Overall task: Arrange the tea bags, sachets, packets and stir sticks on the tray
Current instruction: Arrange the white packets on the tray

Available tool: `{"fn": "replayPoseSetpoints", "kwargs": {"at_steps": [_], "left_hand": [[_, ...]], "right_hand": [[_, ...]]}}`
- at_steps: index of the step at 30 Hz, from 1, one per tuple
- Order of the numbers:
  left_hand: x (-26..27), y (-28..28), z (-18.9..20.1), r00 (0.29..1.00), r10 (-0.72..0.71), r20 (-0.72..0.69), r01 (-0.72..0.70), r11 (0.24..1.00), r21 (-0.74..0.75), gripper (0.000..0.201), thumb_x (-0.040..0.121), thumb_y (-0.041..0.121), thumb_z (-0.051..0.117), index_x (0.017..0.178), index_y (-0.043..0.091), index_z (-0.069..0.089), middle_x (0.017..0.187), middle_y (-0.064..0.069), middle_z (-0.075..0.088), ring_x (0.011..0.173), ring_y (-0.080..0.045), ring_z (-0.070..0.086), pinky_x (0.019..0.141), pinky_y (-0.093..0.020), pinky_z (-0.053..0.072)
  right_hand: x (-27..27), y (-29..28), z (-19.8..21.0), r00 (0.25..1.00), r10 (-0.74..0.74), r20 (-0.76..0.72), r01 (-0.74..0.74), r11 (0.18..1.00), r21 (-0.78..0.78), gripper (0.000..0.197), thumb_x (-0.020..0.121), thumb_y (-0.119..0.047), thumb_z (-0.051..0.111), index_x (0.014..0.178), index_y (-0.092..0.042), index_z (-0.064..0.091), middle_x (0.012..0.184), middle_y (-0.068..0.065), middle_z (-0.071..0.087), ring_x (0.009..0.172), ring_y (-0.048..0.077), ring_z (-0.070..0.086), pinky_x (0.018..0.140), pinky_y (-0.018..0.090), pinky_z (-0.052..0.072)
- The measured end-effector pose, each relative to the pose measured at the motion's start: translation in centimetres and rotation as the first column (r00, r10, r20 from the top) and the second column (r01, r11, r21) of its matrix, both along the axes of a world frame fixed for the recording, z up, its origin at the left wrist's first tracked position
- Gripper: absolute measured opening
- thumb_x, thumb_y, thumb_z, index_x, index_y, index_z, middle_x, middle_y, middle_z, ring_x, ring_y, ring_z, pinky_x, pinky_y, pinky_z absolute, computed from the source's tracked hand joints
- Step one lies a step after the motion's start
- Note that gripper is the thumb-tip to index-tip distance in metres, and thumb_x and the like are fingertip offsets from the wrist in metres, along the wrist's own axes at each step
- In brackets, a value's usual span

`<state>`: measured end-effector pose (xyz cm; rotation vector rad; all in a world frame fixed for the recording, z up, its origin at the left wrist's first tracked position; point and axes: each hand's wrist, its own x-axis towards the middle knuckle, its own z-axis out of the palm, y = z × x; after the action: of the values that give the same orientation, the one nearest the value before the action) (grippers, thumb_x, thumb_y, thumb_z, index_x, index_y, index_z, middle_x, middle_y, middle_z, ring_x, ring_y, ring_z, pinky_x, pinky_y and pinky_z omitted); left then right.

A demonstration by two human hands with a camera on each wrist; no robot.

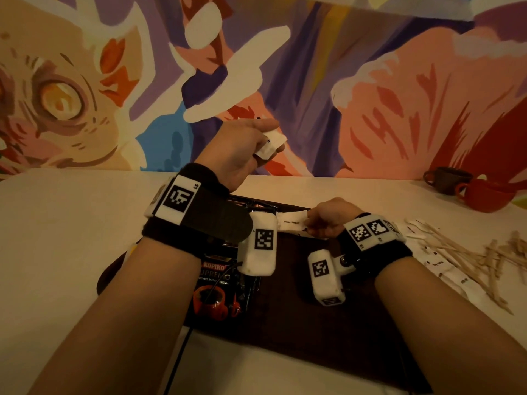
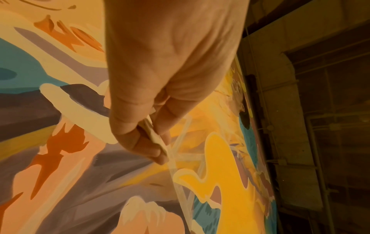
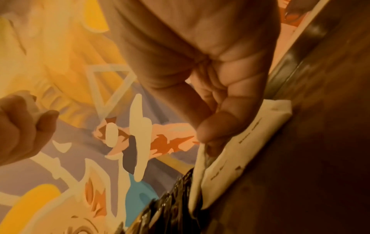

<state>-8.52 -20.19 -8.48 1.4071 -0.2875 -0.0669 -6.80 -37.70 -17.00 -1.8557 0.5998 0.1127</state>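
My left hand [image 1: 258,138] is raised above the far edge of the dark brown tray [image 1: 313,323] and pinches a small stack of white sachets [image 1: 272,142], seen edge-on between thumb and fingers [image 2: 157,139] in the left wrist view. My right hand [image 1: 309,223] is low at the tray's far side and pinches white sugar sachets [image 1: 291,222] that lie on the tray. The right wrist view shows the thumb [image 3: 216,129] on these sachets [image 3: 240,147]. Black Kopiko coffee packets [image 1: 216,280] lie on the tray's left part, partly hidden by my left wrist.
On the white table right of the tray lies a loose heap of wooden stir sticks [image 1: 484,258] mixed with more white sachets [image 1: 445,266]. A dark brown cup [image 1: 445,179] and a red cup [image 1: 484,196] stand at the back right by the painted wall.
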Motion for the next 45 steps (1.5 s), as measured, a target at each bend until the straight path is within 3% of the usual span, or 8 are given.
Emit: {"fn": "replayPoseSetpoints", "kwargs": {"at_steps": [7, 13, 23, 27, 30, 36, 40, 45], "left_hand": [[0.2, 0.3, 0.2, 1.0, -0.006, 0.028, 0.005, 1.0, 0.031, 0.038, 0.097, -0.006, 0.036, 0.129, 0.005, 0.054, 0.121, -0.007, 0.048, 0.104, -0.022, 0.061, 0.081, -0.025, 0.053], [0.2, 0.3, 0.1, 1.0, -0.009, 0.023, 0.008, 0.999, 0.034, 0.038, 0.097, -0.005, 0.037, 0.13, 0.005, 0.053, 0.124, -0.008, 0.047, 0.108, -0.025, 0.06, 0.081, -0.026, 0.054], [0.5, 0.2, -0.1, 0.999, -0.042, 0.017, 0.042, 0.999, 0.031, 0.038, 0.097, -0.008, 0.035, 0.128, 0.004, 0.053, 0.117, -0.008, 0.047, 0.094, -0.019, 0.061, 0.078, -0.024, 0.054], [0.6, 0.3, -0.3, 0.998, -0.064, 0.018, 0.063, 0.996, 0.055, 0.039, 0.096, -0.008, 0.036, 0.13, 0.005, 0.052, 0.12, -0.009, 0.048, 0.097, -0.02, 0.061, 0.082, -0.026, 0.054], [0.6, 0.3, -0.4, 0.995, -0.094, 0.019, 0.093, 0.994, 0.058, 0.039, 0.096, -0.008, 0.037, 0.13, 0.005, 0.051, 0.127, -0.014, 0.048, 0.101, -0.024, 0.062, 0.085, -0.029, 0.053], [0.7, 0.3, -0.5, 0.993, -0.104, 0.054, 0.102, 0.994, 0.043, 0.046, 0.091, -0.009, 0.049, 0.129, 0.016, 0.051, 0.132, -0.008, 0.045, 0.097, -0.021, 0.061, 0.083, -0.036, 0.057], [0.8, -0.1, -0.7, 0.992, -0.101, 0.071, 0.097, 0.994, 0.05, 0.061, 0.085, -0.011, 0.057, 0.136, 0.018, 0.041, 0.12, -0.002, 0.049, 0.113, -0.027, 0.055, 0.083, -0.042, 0.056], [0.8, -0.6, -1.1, 0.991, -0.131, 0.026, 0.128, 0.985, 0.114, 0.055, 0.082, -0.008, 0.064, 0.131, 0.011, 0.046, 0.125, -0.011, 0.057, 0.108, -0.027, 0.061, 0.07, -0.031, 0.06]], "right_hand": [[0.1, 0.7, -0.6, 0.997, 0.013, -0.073, -0.013, 1.0, 0.0, 0.016, 0.081, 0.016, 0.058, 0.093, 0.005, 0.057, 0.074, 0.019, 0.057, 0.066, 0.028, 0.059, 0.082, 0.044, 0.054], [0.1, 0.7, -0.9, 0.994, 0.026, -0.105, -0.027, 1.0, -0.011, 0.013, 0.081, 0.017, 0.058, 0.082, 0.004, 0.055, 0.077, 0.02, 0.059, 0.067, 0.028, 0.06, 0.071, 0.039, 0.055], [0.3, 0.4, -1.2, 0.994, 0.034, -0.101, -0.036, 0.999, -0.018, 0.014, 0.082, 0.014, 0.059, 0.073, 0.005, 0.055, 0.073, 0.018, 0.06, 0.065, 0.024, 0.06, 0.071, 0.035, 0.054], [-0.1, 0.4, -0.9, 0.995, 0.017, -0.099, -0.016, 1.0, 0.01, 0.011, 0.083, 0.01, 0.061, 0.078, 0.004, 0.053, 0.076, 0.018, 0.06, 0.063, 0.026, 0.061, 0.055, 0.029, 0.056], [-0.4, 0.3, -0.4, 0.997, 0.004, -0.072, -0.002, 0.999, 0.032, 0.01, 0.086, 0.003, 0.062, 0.082, 0.002, 0.052, 0.081, 0.019, 0.059, 0.065, 0.029, 0.062, 0.058, 0.031, 0.056], [-1.5, 0.2, 1.0, 0.977, 0.03, 0.211, -0.027, 1.0, -0.015, 0.016, 0.092, -0.014, 0.059, 0.09, 0.001, 0.056, 0.074, 0.013, 0.057, 0.053, 0.022, 0.057, 0.044, 0.024, 0.051], [-2.7, 0.4, 2.1, 0.846, 0.053, 0.531, -0.122, 0.988, 0.095, 0.027, 0.094, -0.03, 0.054, 0.088, -0.005, 0.062, 0.07, 0.008, 0.062, 0.048, 0.017, 0.058, 0.044, 0.021, 0.045], [-4.5, 1.1, 3.4, 0.734, 0.102, 0.672, -0.29, 0.941, 0.174, 0.032, 0.082, -0.042, 0.057, 0.086, -0.011, 0.063, 0.07, 0.003, 0.066, 0.053, 0.017, 0.06, 0.049, 0.025, 0.047]]}}
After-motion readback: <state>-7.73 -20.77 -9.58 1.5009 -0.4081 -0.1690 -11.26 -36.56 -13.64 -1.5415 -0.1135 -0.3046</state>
